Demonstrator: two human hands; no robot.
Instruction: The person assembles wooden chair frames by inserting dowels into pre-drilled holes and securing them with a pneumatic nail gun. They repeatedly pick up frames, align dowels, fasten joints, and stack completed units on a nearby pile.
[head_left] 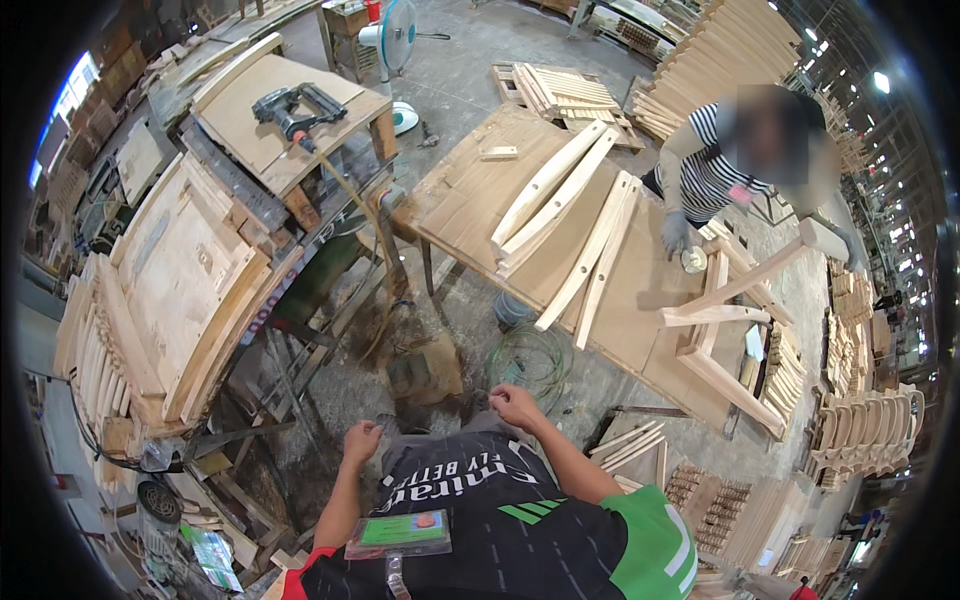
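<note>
My left hand [363, 440] hangs in front of my body at the left, its fingers curled in, and nothing shows in it. Held a little higher and further right is my right hand [514, 406], also loosely closed with nothing visible in it. Neither hand touches a workpiece. Ahead to the right, a cardboard-topped table [465, 190] carries curved wooden slats [557, 190] and straighter wooden legs [597, 258] with drilled holes. A small wood block [499, 153] lies near its far edge. Near its right end stands a partly joined wooden chair frame [715, 318].
Across the table, a co-worker's gloved hand [677, 234] is beside the frame. At left, a nail gun [298, 112] with an air hose [372, 225] rests on a bench [262, 150]. A curved wooden panel [190, 270], a fan [397, 35] and coiled green hose [528, 362] are nearby.
</note>
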